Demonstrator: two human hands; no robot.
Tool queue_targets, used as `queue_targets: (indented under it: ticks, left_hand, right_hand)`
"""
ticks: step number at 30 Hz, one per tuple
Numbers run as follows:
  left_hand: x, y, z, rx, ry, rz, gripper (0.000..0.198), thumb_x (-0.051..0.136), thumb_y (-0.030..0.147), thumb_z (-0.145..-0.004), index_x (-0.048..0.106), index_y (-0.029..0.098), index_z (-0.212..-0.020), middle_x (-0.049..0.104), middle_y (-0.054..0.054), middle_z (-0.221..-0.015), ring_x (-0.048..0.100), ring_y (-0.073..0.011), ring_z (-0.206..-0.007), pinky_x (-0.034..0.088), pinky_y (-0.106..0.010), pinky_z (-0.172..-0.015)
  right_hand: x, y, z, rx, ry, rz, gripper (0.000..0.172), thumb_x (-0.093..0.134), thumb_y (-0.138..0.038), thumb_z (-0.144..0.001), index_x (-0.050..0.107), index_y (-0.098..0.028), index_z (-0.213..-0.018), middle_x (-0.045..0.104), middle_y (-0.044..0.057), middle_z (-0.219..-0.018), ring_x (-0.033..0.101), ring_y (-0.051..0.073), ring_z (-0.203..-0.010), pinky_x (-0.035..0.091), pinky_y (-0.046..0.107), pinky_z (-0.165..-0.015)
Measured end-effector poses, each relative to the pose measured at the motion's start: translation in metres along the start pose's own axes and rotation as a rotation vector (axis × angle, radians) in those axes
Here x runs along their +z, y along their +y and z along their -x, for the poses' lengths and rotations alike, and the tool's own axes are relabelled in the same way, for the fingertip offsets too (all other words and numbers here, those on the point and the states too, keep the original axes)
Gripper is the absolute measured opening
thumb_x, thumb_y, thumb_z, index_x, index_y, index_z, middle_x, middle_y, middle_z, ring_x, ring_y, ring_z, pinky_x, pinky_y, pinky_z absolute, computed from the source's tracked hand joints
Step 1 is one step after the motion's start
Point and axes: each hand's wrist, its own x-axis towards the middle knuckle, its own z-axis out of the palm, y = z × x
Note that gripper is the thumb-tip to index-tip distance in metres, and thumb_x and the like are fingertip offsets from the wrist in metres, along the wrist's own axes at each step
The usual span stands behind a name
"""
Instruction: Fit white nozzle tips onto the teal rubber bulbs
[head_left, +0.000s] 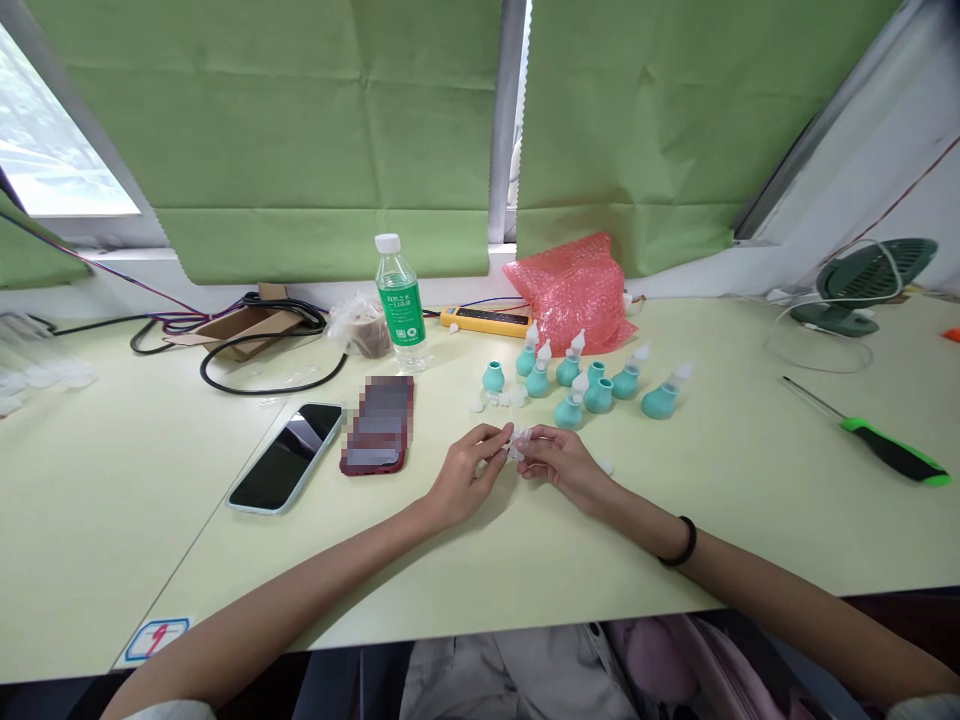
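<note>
Forearms (pixel 337 570) slant over the table (pixel 420 590), hands (pixel 466 478) pinching small translucent pieces (pixel 517 446).

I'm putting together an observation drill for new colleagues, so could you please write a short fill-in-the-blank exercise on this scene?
1. The left hand and right hand hold a small whitish piece, and a dark band circles the person's ____ wrist.
2. The clear bottle has a cap coloured ____.
3. The screwdriver has a handle coloured black and ____.
4. The black-screened phone lies to the ____ of the red-cased phone.

Missing words: right; white; green; left.
</note>
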Motion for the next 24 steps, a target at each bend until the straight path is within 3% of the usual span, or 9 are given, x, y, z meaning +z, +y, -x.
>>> queue_targets:
  ticks: [6,12,15,21,24]
  left_hand:
    - [0.0017,0.0025,0.0022,-0.066,-0.064,0.131,0.039,0.035,0.016,-0.079,0.039,0.022,-0.118,0.048,-0.006,-0.099,0.046,-0.0141,-0.088,0.039,-0.028,-0.078]
    - [0.0038,0.0025,0.0021,-0.141,-0.075,0.361,0.041,0.035,0.012,-0.077,0.042,0.025,-0.115,0.044,-0.005,-0.102,0.042,-0.0151,-0.097,0.035,-0.030,-0.083]
    - [0.0036,0.0031,0.0008,-0.189,-0.076,0.471,0.039,0.038,0.016,-0.077,0.043,0.026,-0.114,0.045,-0.004,-0.102,0.042,-0.0152,-0.095,0.034,-0.031,-0.085]
    - [0.0036,0.0054,-0.0023,-0.370,-0.055,0.903,0.040,0.042,0.029,-0.077,0.040,0.024,-0.117,0.051,-0.006,-0.102,0.049,-0.0165,-0.087,0.041,-0.035,-0.076]
    - [0.0036,0.0049,-0.0034,-0.446,-0.039,0.964,0.042,0.047,0.032,-0.074,0.044,0.020,-0.114,0.053,-0.007,-0.101,0.051,-0.0165,-0.085,0.043,-0.035,-0.076]
  right_hand:
    - [0.0004,-0.0019,0.0001,-0.061,0.034,0.010,0.027,0.068,-0.030,-0.053,0.054,-0.015,-0.070,0.057,-0.002,-0.056,0.056,0.010,-0.050,0.048,0.024,-0.054]
    - [0.0014,-0.0037,0.0028,-0.174,0.052,0.059,0.024,0.069,-0.028,-0.053,0.054,-0.016,-0.067,0.057,-0.002,-0.058,0.056,0.011,-0.049,0.048,0.026,-0.053]
    - [0.0011,-0.0054,0.0030,-0.191,0.039,0.071,0.022,0.067,-0.026,-0.055,0.054,-0.016,-0.069,0.059,-0.001,-0.061,0.057,0.012,-0.051,0.048,0.028,-0.055]
    - [0.0036,-0.0092,0.0044,-0.201,-0.046,0.011,0.025,0.066,-0.023,-0.058,0.055,-0.017,-0.080,0.062,0.002,-0.075,0.060,0.016,-0.067,0.048,0.034,-0.069]
    - [0.0052,-0.0078,0.0057,-0.184,-0.084,0.018,0.025,0.066,-0.022,-0.059,0.056,-0.017,-0.081,0.063,0.003,-0.077,0.060,0.016,-0.070,0.048,0.035,-0.070]
